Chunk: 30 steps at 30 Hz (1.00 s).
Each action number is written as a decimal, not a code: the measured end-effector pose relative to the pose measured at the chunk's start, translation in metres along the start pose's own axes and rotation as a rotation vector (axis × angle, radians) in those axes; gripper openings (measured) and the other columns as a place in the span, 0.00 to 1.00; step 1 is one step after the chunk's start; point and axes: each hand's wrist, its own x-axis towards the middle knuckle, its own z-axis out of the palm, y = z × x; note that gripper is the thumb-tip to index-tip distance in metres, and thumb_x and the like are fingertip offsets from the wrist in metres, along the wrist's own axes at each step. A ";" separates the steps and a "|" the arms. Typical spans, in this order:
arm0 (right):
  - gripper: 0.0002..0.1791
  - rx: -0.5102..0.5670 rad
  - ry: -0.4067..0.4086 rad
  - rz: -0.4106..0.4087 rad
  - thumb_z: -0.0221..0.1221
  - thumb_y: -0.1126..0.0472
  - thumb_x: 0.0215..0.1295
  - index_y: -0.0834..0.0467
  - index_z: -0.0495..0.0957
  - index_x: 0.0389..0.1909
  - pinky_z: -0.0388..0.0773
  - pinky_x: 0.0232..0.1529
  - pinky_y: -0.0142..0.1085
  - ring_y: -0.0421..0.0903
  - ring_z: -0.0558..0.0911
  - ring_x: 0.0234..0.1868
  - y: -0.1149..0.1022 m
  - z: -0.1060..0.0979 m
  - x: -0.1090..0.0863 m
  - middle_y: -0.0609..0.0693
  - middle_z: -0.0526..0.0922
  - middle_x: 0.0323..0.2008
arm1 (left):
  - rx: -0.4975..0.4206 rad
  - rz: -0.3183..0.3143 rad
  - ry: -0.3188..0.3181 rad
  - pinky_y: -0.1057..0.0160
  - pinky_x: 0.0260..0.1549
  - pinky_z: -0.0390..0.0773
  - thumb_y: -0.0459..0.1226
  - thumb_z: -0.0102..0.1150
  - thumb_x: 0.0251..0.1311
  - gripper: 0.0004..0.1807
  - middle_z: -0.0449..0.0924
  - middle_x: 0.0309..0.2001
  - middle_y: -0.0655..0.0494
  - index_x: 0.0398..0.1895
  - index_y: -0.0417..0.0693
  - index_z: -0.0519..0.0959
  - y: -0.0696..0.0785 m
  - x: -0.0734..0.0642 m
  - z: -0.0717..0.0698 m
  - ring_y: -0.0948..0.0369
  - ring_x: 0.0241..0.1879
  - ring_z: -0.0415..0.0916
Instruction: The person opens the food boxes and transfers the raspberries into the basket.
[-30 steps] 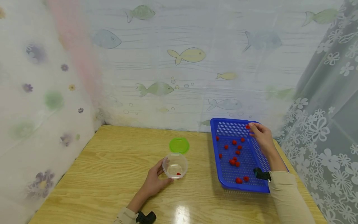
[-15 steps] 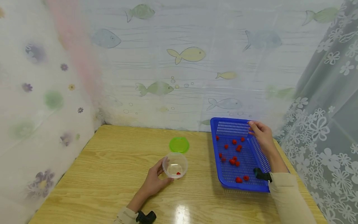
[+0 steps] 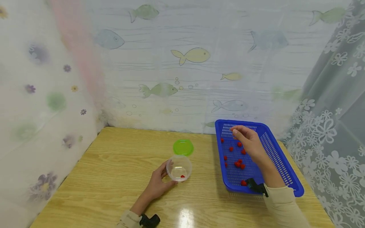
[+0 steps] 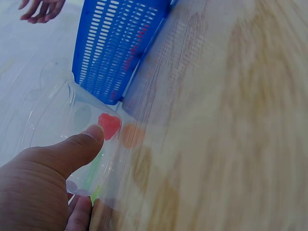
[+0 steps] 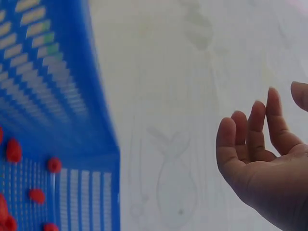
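My left hand (image 3: 157, 182) holds a clear round plastic container (image 3: 179, 158) on the wooden table, thumb at its near side and fingers round the far left. One red raspberry (image 4: 109, 126) lies inside, seen through the wall in the left wrist view. My right hand (image 3: 252, 145) is raised over a blue plastic basket (image 3: 224, 179) at the right. Its fingers (image 5: 256, 130) are loosely bent with the thumb apart, and nothing is between them in the right wrist view. Several raspberries (image 3: 237, 164) lie scattered on the basket's floor, some hidden under my right hand and forearm.
A green lid (image 3: 183, 147) lies flat on the table (image 3: 119, 164) just behind the container. Patterned curtains hang behind the table and along both sides. The basket stands near the table's right edge, its slotted walls rising around the raspberries.
My right hand has let go of a raspberry, which dropped into the basket near its left wall. That hand has then moved left over the basket. My left hand and the container stay put.
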 end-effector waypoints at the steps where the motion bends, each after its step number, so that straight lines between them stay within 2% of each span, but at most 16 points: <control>1: 0.20 -0.009 -0.015 -0.007 0.51 0.55 0.80 0.69 0.76 0.57 0.77 0.52 0.23 0.36 0.79 0.49 -0.003 0.005 -0.001 0.36 0.80 0.48 | -0.003 -0.002 0.000 0.51 0.63 0.75 0.28 0.77 0.50 0.50 0.69 0.69 0.33 0.77 0.38 0.60 0.000 0.000 0.000 0.41 0.68 0.69; 6: 0.17 -0.045 -0.084 -0.038 0.52 0.58 0.80 0.66 0.77 0.56 0.77 0.54 0.27 0.45 0.78 0.54 -0.007 0.033 -0.008 0.52 0.80 0.52 | -0.007 -0.013 -0.003 0.52 0.64 0.75 0.28 0.77 0.50 0.51 0.68 0.70 0.33 0.77 0.39 0.60 0.001 0.001 0.000 0.41 0.69 0.69; 10: 0.14 -0.038 -0.139 -0.056 0.52 0.59 0.79 0.63 0.79 0.55 0.78 0.55 0.31 0.53 0.78 0.57 -0.006 0.055 -0.013 0.58 0.79 0.54 | -0.008 -0.024 -0.002 0.53 0.64 0.75 0.27 0.77 0.50 0.51 0.68 0.70 0.34 0.77 0.39 0.60 0.001 0.001 0.000 0.42 0.69 0.69; 16: 0.11 -0.042 -0.209 -0.114 0.55 0.60 0.77 0.59 0.81 0.53 0.81 0.50 0.36 0.51 0.78 0.51 -0.012 0.084 -0.018 0.57 0.80 0.49 | -0.013 -0.043 0.001 0.54 0.64 0.75 0.27 0.77 0.49 0.51 0.69 0.70 0.34 0.77 0.39 0.60 0.001 0.000 0.000 0.42 0.68 0.70; 18: 0.11 -0.045 -0.222 -0.110 0.56 0.60 0.77 0.59 0.81 0.52 0.81 0.52 0.39 0.50 0.77 0.51 -0.014 0.093 -0.019 0.56 0.80 0.49 | -0.009 -0.044 0.001 0.54 0.64 0.75 0.27 0.77 0.50 0.51 0.69 0.70 0.35 0.77 0.39 0.60 0.002 0.000 -0.001 0.42 0.68 0.70; 23: 0.09 -0.114 -0.244 -0.106 0.61 0.59 0.73 0.55 0.83 0.50 0.76 0.59 0.50 0.53 0.74 0.56 -0.011 0.118 -0.024 0.53 0.78 0.53 | -0.003 -0.029 0.003 0.51 0.64 0.75 0.28 0.77 0.50 0.50 0.69 0.70 0.35 0.77 0.38 0.60 0.003 0.000 -0.001 0.42 0.68 0.70; 25: 0.09 -0.145 -0.268 -0.109 0.62 0.59 0.72 0.54 0.82 0.50 0.75 0.59 0.52 0.54 0.74 0.59 -0.009 0.128 -0.027 0.53 0.76 0.55 | -0.003 -0.020 0.004 0.51 0.64 0.75 0.28 0.77 0.50 0.50 0.69 0.69 0.34 0.77 0.37 0.60 0.004 0.000 -0.001 0.42 0.68 0.70; 30: 0.11 -0.180 -0.314 -0.065 0.62 0.58 0.71 0.55 0.81 0.51 0.72 0.61 0.59 0.58 0.69 0.64 0.002 0.148 -0.033 0.59 0.72 0.62 | -0.011 -0.016 -0.001 0.51 0.64 0.75 0.27 0.76 0.51 0.49 0.70 0.69 0.33 0.76 0.36 0.60 0.004 0.000 -0.001 0.41 0.67 0.71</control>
